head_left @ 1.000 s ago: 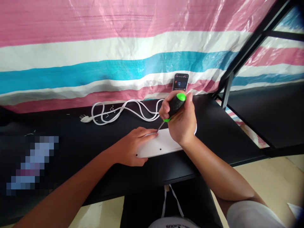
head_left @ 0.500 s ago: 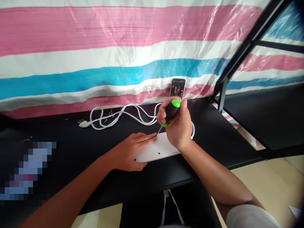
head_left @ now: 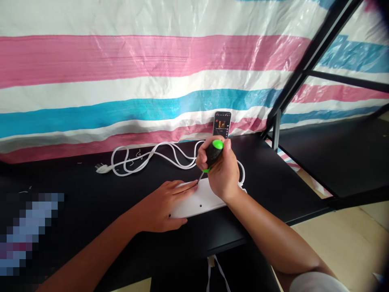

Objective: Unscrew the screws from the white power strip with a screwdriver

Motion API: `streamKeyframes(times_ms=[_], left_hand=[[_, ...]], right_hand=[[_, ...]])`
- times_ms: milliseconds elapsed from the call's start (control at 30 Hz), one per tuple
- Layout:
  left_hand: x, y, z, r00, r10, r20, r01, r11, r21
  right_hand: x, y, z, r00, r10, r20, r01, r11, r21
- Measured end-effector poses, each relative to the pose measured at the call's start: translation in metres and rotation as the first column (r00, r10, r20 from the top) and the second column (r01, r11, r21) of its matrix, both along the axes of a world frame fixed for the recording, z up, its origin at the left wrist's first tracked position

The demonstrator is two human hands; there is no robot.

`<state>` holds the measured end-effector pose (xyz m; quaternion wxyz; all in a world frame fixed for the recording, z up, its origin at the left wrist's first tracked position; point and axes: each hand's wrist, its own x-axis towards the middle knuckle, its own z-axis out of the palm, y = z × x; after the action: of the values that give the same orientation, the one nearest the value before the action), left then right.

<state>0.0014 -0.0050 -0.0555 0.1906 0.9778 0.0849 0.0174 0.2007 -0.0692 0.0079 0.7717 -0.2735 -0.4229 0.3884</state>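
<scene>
A white power strip (head_left: 199,200) lies back side up on the black table (head_left: 91,194), with small screw holes showing. My left hand (head_left: 165,205) lies flat on its left end, fingers stretched out, pressing it down. My right hand (head_left: 221,172) is wrapped round the black and green handle of a screwdriver (head_left: 211,154). The screwdriver's tip rests on the strip's far edge, right by my left fingertips. The strip's white cable (head_left: 152,156) loops across the table to a plug (head_left: 100,167) at the left.
A phone (head_left: 221,123) with a lit screen leans against the pink, white and blue striped tarp (head_left: 152,81) at the back. A black metal frame (head_left: 291,85) and another black surface (head_left: 340,150) stand on the right. A blurred patch covers the table's left.
The view has tilted up, so everything sits lower in the picture. Both hands keep the same hold on the strip and the screwdriver.
</scene>
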Motion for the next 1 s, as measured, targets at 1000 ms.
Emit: streamKeyframes(times_ms=[1000], left_hand=[[-0.0026, -0.0053, -0.0017, 0.996, 0.036, 0.084, -0.037, 0.999, 0.007]], right_hand=[[0.0049, 0.0004, -0.0015, 1.0, -0.017, -0.025, 0.018, 1.0, 0.019]])
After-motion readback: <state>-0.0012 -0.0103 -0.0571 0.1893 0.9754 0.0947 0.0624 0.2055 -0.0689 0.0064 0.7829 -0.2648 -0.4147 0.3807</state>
